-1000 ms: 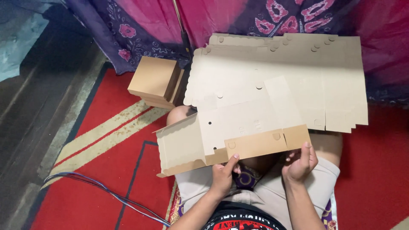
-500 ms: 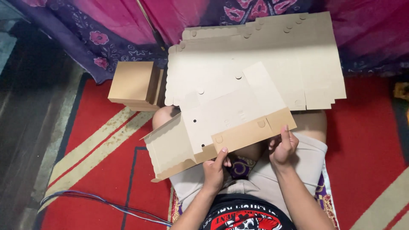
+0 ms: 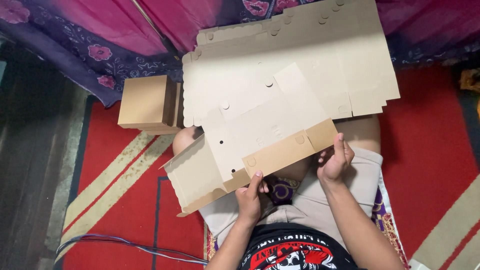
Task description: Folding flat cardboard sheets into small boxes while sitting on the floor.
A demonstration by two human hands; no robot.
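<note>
both hands hold the box blank: left hand and right hand pinch its folded flap. uneven pressure could crease it off-score.

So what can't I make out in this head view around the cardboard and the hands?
- Left hand: fingers hidden under the flat cardboard blank; only the thumb shows.
- Right hand: fingertips tucked behind the blank's folded flap.
- Stack of flat cardboard: top cut off by the frame edge.
- Finished box: contents hidden, closed.
</note>
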